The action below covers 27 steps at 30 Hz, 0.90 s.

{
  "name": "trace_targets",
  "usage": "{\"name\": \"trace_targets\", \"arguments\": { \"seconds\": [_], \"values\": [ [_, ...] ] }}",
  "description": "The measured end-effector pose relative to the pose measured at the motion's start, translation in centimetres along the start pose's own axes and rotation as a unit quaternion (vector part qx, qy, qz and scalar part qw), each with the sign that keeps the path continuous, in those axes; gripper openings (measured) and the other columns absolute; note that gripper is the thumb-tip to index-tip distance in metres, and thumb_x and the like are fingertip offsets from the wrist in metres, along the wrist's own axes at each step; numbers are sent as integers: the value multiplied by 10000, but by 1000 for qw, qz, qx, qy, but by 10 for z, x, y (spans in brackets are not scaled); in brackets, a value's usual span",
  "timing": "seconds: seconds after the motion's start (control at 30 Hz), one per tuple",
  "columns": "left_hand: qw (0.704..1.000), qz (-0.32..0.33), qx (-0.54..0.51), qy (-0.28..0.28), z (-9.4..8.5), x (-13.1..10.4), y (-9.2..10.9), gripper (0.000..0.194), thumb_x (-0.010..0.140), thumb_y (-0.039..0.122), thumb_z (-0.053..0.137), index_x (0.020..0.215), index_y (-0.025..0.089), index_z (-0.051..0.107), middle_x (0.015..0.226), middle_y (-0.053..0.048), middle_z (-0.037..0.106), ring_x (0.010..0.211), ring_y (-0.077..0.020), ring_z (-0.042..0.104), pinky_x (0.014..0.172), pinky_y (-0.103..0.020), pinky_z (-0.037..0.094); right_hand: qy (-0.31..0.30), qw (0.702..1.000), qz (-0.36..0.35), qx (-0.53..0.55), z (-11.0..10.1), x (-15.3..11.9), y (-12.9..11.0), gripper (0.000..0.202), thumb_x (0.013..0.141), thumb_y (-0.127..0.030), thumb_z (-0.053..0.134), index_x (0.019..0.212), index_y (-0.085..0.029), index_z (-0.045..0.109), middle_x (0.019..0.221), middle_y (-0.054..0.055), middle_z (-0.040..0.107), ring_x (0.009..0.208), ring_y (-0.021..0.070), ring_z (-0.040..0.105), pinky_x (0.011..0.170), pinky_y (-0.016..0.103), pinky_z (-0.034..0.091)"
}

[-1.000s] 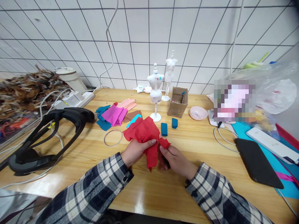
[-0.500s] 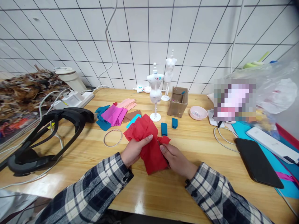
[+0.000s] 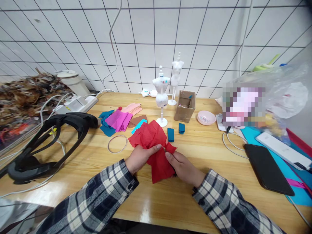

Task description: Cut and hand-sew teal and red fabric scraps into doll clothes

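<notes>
A crumpled sheet of red crepe paper (image 3: 151, 133) is above the table's front half, its lower part hanging down between my hands. My left hand (image 3: 140, 157) is closed on it, thumb lying on top and fingers under the paper. My right hand (image 3: 184, 165) is pinched at the paper's right side, beside a small red flap (image 3: 171, 148). A thin metallic tip (image 3: 164, 149) shows by the right thumb; the rest of that thing is hidden by the hand and paper. Two rolled teal paper pieces (image 3: 171, 135) lie just beyond my right hand.
Behind the paper stand two white dress-form stands (image 3: 162, 92), a cardboard box (image 3: 184, 112) and a pink bowl (image 3: 206, 118) of small beads. Colored paper (image 3: 119, 120) and a thin ring (image 3: 117, 144) are left. A black headset frame (image 3: 53, 143) and a black phone (image 3: 268, 169) flank the work area.
The thumb of my left hand and my right hand's fingertips have come a little closer together. The red paper has shifted slightly, and its lower part hangs at a different angle.
</notes>
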<state>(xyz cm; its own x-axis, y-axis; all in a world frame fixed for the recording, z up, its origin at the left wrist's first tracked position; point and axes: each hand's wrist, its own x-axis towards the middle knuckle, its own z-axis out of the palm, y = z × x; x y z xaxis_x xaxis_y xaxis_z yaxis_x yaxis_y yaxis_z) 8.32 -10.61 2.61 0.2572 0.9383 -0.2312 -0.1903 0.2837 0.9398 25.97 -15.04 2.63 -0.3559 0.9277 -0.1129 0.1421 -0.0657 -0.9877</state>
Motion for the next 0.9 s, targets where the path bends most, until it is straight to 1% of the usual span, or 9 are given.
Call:
{"name": "trace_targets", "arguments": {
  "seconds": [0.07,0.17,0.23,0.33,0.47,0.57,0.67,0.8,0.9],
  "values": [
    [1000,3,0,6,0,0,-1,379,719,314,777,1044,149,672,1201,-102,680,1161,-292,595,1028,-450,457,6,1000,-16,-5,0,0,0,455,910,-619,401,844,-197,558,811,41,632,738,172,574,648,308,487],
    [1000,2,-21,14,2,-1,1,343,714,318,779,994,144,683,1163,-101,698,1130,-282,615,1011,-435,473,-8,999,27,14,1,-1,1,465,900,-645,385,796,-216,532,638,9,574,532,146,526,478,285,434],
    [999,-6,-28,15,3,-2,2,362,686,310,800,986,142,685,1147,-104,703,1080,-283,641,978,-443,498,-14,998,52,25,2,-1,2,482,897,-661,367,757,-223,509,556,-7,532,444,134,493,414,274,394],
    [1000,-12,-22,15,5,-3,3,410,659,301,819,1008,136,679,1118,-112,712,1011,-287,666,922,-459,531,-13,998,51,24,2,-1,3,492,898,-664,364,725,-224,502,537,-3,536,434,134,503,407,271,393],
    [1000,-7,0,27,3,-3,2,401,684,313,803,1017,130,674,1133,-124,706,992,-285,672,901,-457,542,-17,998,49,23,2,-2,2,492,898,-666,361,721,-228,500,532,-1,542,434,137,504,408,272,389],
    [1000,-13,-3,23,2,-3,1,412,698,327,793,1040,133,669,1137,-125,706,990,-289,675,899,-459,543,-19,998,50,16,2,-2,1,502,902,-666,345,720,-227,505,529,0,540,433,138,501,410,273,386],
    [1000,-9,3,18,3,-2,1,412,679,321,807,1026,140,677,1141,-117,707,1020,-289,666,926,-446,531,-11,999,35,-1,1,-1,1,500,910,-651,345,736,-221,529,570,9,559,485,146,521,440,279,405],
    [1000,-9,2,-2,5,-3,1,406,683,316,803,1030,144,684,1159,-115,702,1037,-290,663,930,-436,532,15,1000,6,-24,0,1,3,486,918,-629,360,812,-210,581,686,28,597,664,177,567,582,305,473],
    [1000,-5,-3,-14,6,-4,0,411,695,304,796,1058,152,677,1157,-108,704,1041,-287,664,929,-435,533,12,1000,8,-18,0,2,4,483,934,-603,348,905,-201,613,734,33,617,712,183,574,643,319,489]
  ]
}}
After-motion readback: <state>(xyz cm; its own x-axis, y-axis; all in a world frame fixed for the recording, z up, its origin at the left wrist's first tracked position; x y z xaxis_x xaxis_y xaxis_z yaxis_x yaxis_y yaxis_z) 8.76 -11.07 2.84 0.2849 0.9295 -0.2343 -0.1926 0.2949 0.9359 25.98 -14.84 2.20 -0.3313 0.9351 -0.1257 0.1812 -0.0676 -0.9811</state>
